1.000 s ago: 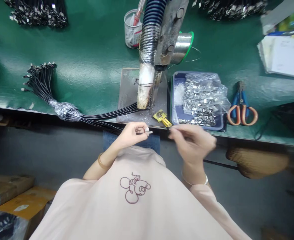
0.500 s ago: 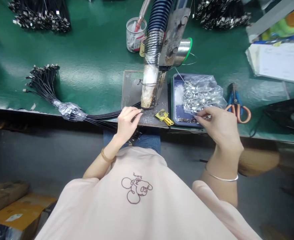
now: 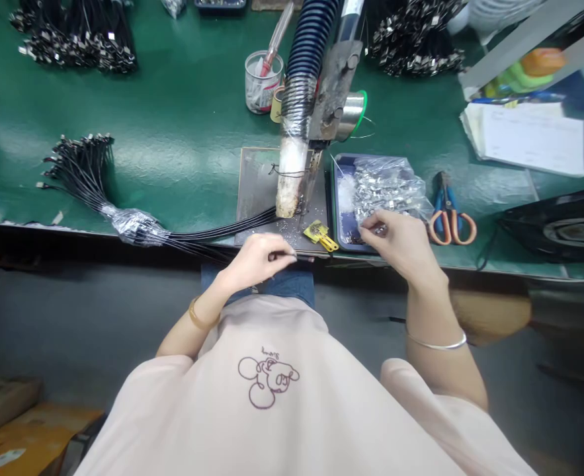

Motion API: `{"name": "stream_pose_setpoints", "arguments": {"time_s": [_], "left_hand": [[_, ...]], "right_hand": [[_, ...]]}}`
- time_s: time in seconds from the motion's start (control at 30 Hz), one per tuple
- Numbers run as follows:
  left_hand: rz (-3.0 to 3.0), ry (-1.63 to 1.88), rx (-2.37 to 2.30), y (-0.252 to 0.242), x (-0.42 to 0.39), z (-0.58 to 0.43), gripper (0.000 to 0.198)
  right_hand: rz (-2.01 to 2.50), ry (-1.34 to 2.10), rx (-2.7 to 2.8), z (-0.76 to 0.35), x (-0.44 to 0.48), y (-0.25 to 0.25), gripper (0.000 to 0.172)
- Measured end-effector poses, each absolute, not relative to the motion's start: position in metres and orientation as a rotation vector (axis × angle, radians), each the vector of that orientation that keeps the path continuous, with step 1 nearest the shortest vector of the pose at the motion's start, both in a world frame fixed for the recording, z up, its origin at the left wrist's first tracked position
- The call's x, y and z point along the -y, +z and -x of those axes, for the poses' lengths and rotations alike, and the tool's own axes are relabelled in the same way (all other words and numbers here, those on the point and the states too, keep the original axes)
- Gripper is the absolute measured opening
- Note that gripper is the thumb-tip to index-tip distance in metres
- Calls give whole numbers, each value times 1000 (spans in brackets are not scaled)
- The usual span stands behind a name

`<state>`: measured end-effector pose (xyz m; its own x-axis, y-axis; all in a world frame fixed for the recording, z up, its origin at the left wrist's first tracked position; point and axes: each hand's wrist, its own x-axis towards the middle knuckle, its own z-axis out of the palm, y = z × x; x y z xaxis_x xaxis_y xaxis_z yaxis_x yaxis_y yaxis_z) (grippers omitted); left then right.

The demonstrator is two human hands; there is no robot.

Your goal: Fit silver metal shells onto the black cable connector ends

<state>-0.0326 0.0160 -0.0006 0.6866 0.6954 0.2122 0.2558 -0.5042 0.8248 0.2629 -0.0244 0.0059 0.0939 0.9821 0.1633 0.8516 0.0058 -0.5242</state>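
Observation:
At the bench edge my left hand is closed in a pinch, a thin tip showing just past the fingertips. Black cables, bundled in clear plastic wrap, run in from the left; the lower strands pass behind this hand, which grips one of them. My right hand reaches over the front of a blue tray, thumb and forefinger together; whatever is between them is too small to make out. In the tray lies a clear bag of small metal connectors.
A soldering fixture with a ribbed hose stands over a dark board. Solder wire spool, yellow blade piece, cutters, a cup and papers lie around. More cable bundles sit at the back.
My left hand has moved down toward me, from the board to the bench's front edge. My right hand stays at the tray's front, slightly further in. The view has shifted a little.

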Motion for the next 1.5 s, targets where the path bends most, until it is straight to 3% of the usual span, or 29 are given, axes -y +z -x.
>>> {"name": "stream_pose_setpoints", "arguments": {"time_s": [0.17,0.23,0.37,0.57,0.9,1.03,1.23,1.5], "left_hand": [[-1737,176,-250,15,-11,45,10],[-1547,125,-279,13,-10,47,22],[-1260,270,-535,0,-2,43,45],[-1074,497,-717,-15,3,33,58],[-1008,613,-773,-7,-2,24,47],[-1034,675,-810,-5,-3,17,43],[-1157,808,-887,-1,-1,13,50],[-1259,713,-768,4,-2,18,54]], "right_hand": [[1878,250,1801,-269,22,3,13],[1875,190,1845,-271,24,3,15],[1874,85,2002,-264,26,2,15],[2009,-10,2100,-250,20,3,15],[1724,65,1463,-235,45,16,15],[1548,307,1227,-202,55,19,15],[1403,413,1343,-148,55,8,9],[1354,681,1220,-140,48,-4,11]]}}
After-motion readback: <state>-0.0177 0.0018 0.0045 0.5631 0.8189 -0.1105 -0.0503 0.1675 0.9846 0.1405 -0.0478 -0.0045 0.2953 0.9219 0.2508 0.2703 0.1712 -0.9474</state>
